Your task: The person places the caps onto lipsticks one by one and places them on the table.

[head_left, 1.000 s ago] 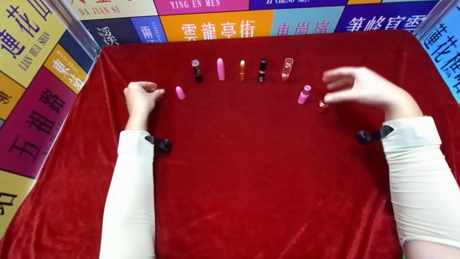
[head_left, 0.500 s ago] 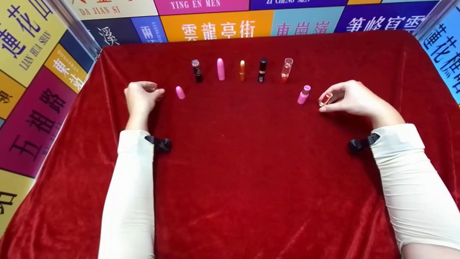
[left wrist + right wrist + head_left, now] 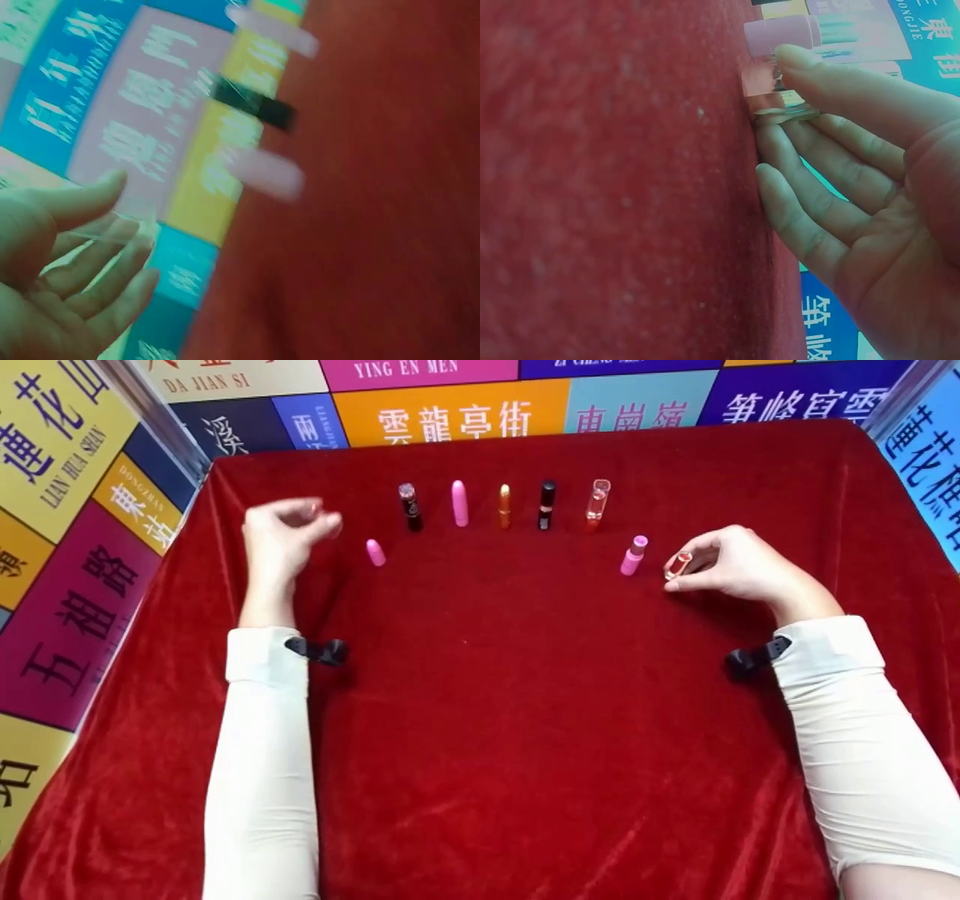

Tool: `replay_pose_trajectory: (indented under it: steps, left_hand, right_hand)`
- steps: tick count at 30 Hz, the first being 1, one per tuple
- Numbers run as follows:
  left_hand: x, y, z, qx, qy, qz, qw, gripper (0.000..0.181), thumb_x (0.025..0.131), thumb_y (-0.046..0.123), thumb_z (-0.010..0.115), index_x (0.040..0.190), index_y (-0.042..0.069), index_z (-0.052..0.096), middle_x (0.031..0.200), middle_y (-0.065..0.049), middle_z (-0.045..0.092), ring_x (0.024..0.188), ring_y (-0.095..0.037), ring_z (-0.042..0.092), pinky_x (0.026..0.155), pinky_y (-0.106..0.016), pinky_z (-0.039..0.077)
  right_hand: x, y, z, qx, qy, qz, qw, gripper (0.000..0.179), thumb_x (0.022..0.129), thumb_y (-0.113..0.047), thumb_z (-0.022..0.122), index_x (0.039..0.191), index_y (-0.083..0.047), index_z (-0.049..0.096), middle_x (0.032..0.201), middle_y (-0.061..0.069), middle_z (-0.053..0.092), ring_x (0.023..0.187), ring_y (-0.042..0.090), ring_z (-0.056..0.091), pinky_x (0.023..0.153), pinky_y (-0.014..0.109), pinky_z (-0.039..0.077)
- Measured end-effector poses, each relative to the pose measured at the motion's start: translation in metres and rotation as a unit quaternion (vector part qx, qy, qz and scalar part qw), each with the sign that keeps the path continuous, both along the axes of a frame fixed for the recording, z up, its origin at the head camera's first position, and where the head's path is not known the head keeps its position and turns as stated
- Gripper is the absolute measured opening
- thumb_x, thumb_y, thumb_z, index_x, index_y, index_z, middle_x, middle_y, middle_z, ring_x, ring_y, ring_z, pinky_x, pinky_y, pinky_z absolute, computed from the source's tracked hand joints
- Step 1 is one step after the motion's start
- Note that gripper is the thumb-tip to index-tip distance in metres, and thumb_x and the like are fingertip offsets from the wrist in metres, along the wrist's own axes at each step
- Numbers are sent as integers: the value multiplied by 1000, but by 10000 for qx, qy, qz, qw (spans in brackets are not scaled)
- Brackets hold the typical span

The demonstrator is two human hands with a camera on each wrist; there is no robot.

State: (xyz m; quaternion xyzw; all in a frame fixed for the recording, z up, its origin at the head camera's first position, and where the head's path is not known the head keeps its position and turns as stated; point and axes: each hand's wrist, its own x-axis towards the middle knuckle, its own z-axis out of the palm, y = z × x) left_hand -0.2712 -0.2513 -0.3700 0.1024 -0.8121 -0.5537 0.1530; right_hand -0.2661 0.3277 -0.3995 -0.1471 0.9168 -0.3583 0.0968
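My left hand (image 3: pixel 279 540) is raised over the left of the red cloth. Its thumb and fingers pinch a clear cap (image 3: pixel 120 231), see-through and faint in the left wrist view. To its right a small pink cap (image 3: pixel 376 553) stands on the cloth. On the other side, my right hand (image 3: pixel 757 568) pinches an uncapped lipstick (image 3: pixel 681 562) with a clear and orange-red case between thumb and fingers, low at the cloth. Just left of it stands an uncapped pink lipstick (image 3: pixel 631 556), with its silver collar showing.
Along the back of the red cloth (image 3: pixel 480 720) stand several capped lipsticks in a row: a dark one (image 3: pixel 411 508), a pink one (image 3: pixel 460 504), a gold one (image 3: pixel 505 507), a black one (image 3: pixel 547 505) and a clear-capped one (image 3: pixel 598 506). Printed panels (image 3: pixel 450 416) edge the table.
My right hand has come down and left onto the lipstick and now grips it. My left hand, with the clear cap, has just lifted and shifted slightly left.
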Motion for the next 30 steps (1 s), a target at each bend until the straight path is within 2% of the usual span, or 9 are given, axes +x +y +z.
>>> replay_pose_trajectory:
  steps: [2, 5, 7, 10, 13, 21, 25, 30]
  left_hand:
    - [4, 11, 13, 808, 490, -368, 9948, 33, 82, 4, 92, 112, -4, 81, 84, -1, 78, 81, -11, 75, 86, -25, 59]
    - [11, 30, 30, 1825, 1082, -987, 9722, 25, 83, -5, 88, 106, -7, 80, 84, -11, 79, 75, -21, 78, 80, -29, 62]
    - [17, 43, 39, 2137, 1317, -1308, 9591, 22, 84, -5, 87, 104, -7, 80, 87, -15, 79, 77, -25, 78, 78, -32, 63]
    - [25, 58, 51, 2209, 1484, -1627, 9501, 20, 85, -3, 87, 103, -6, 80, 88, -17, 79, 78, -27, 78, 77, -33, 64]
    - [30, 70, 57, 2154, 1481, -1779, 9487, 19, 85, -1, 88, 102, -5, 80, 87, -18, 78, 78, -28, 77, 76, -33, 64]
    - [37, 86, 56, 1458, 1394, -1843, 9620, 20, 87, 8, 88, 104, -1, 81, 86, -11, 77, 81, -24, 75, 77, -34, 65]
    - [38, 88, 55, 1406, 1342, -1810, 9641, 20, 88, 10, 88, 104, -1, 81, 87, -11, 77, 83, -26, 75, 78, -33, 65]
    - [40, 88, 56, 1437, 1273, -1810, 9646, 21, 88, 10, 88, 105, -1, 81, 88, -11, 77, 83, -26, 75, 79, -32, 64]
  right_hand:
    - [1, 1, 1, -21, 4, -10, 10000, 21, 84, -9, 92, 99, 0, 80, 82, -5, 77, 73, -2, 69, 65, 12, 49]
    - [1, 2, 1, -19, 16, -35, 10000, 21, 84, -9, 92, 99, 0, 80, 82, -5, 77, 73, -2, 69, 65, 12, 49]
    - [1, 3, 0, -2, 2, -53, 10000, 21, 84, -9, 92, 100, -1, 80, 82, -5, 77, 73, -1, 69, 66, 12, 50]
    - [0, 4, -2, -11, -19, -72, 10000, 21, 84, -8, 92, 100, 0, 80, 83, -5, 77, 74, -2, 69, 66, 12, 50]
    - [0, 5, -3, -12, -8, -64, 10000, 21, 84, -7, 91, 101, 0, 80, 83, -4, 77, 74, -2, 69, 67, 11, 50]
    - [1, 2, 1, -51, 69, 145, 9999, 22, 86, -11, 91, 102, -2, 78, 84, -6, 77, 77, -1, 70, 69, 11, 51]
    - [2, 5, 9, -146, 60, 194, 9997, 22, 87, -11, 90, 102, 0, 77, 85, -6, 77, 78, -2, 72, 70, 11, 52]
    - [6, 6, 26, -627, 34, 40, 9980, 22, 88, -2, 86, 104, 6, 72, 87, -9, 77, 84, -4, 74, 74, 11, 55]
